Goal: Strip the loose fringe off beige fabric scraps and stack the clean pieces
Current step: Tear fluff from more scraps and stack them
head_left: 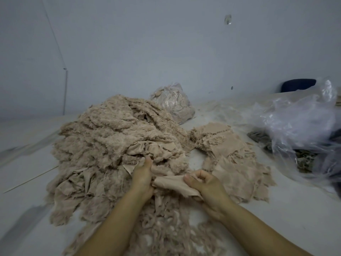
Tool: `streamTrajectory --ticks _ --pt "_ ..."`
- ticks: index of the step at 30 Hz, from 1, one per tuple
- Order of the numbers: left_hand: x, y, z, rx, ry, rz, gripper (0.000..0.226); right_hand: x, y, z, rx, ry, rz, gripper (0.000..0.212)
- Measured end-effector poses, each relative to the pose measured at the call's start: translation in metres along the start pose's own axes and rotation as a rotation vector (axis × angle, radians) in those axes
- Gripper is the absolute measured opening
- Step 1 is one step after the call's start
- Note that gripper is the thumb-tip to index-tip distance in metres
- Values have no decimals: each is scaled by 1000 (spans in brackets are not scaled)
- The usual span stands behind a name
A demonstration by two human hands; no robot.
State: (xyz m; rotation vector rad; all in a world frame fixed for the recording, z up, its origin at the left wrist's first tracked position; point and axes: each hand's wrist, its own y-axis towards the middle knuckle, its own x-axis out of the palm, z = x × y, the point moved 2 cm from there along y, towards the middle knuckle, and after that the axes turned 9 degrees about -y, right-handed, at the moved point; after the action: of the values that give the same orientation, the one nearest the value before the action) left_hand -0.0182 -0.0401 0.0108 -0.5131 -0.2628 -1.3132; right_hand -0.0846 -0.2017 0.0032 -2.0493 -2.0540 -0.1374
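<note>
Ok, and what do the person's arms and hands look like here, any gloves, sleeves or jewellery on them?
Both are bare. The left hand and right hand wear no gloves, and no rings show on the fingers in view. Both forearms are uncovered down to the bottom edge of the picture, with no sleeve, watch or bracelet in sight.

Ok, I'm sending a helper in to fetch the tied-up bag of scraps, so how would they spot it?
Start at the big fluffy beige heap in the middle of the white surface. Directly behind its far right edge, near the grey wall, sits a clear bag. Unlike the loose, crumpled plastic sheeting on the right, it is bunched shut at the top and packed round with beige material.
</note>
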Motion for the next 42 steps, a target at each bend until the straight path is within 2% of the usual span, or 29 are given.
streamTrajectory --ticks 2,4,5,8,10,11,12,14,16,19,23,26,29,31,33,37,40,42 --pt "-5 0 6 -3 -23 18 35 -7 -4 -2 -15 41 0 15" --pt "-8 -1 11 74 21 -38 24 -14 -5 -5 -32 77 17 8" --pt "-8 -4 15 164 155 -118 26 -18 -5 -6 -50 70 22 5" --pt "7 -21 16 398 675 -526 39 -23 -4 -9 -126 -92 -19 11" --pt "18 -23 5 493 984 -667 38 -17 -4 -10 -180 -190 -43 15" --pt "21 -23 0 509 1044 -692 27 -15 -3 -10 -194 -204 -24 15" --pt "23 -23 -2 501 1032 -696 9 -15 -1 -12 -199 -199 20 14" --pt "17 -19 -3 518 956 -637 22 -18 1 -11 -188 -174 85 14" --pt "12 -17 -4 514 865 -578 28 -18 1 -6 -138 -198 33 23" --pt "15 -21 -9 564 840 -588 29 -4 0 8 -35 -135 -34 31" --pt "8 -17 -6 590 937 -514 37 4 4 11 -102 -44 164 14" --pt "-2 -14 2 562 978 -445 38 2 3 10 -120 -64 172 17" --pt "-3 -16 1 417 938 -531 41 -2 1 9 -95 -55 180 16" --pt "-5 -19 -4 302 968 -675 28 -5 3 6 -81 -35 198 17" --pt "-5 -21 -5 219 1034 -764 37 -6 4 3 -72 -20 206 17" --pt "-6 -19 7 152 1149 -835 26 -15 2 -2 -96 -97 265 9" --pt "-26 -10 19 151 1296 -772 32 -42 3 -9 -117 -202 374 4" --pt "-35 -7 25 123 1259 -762 35 -53 3 -15 -103 -274 303 5"
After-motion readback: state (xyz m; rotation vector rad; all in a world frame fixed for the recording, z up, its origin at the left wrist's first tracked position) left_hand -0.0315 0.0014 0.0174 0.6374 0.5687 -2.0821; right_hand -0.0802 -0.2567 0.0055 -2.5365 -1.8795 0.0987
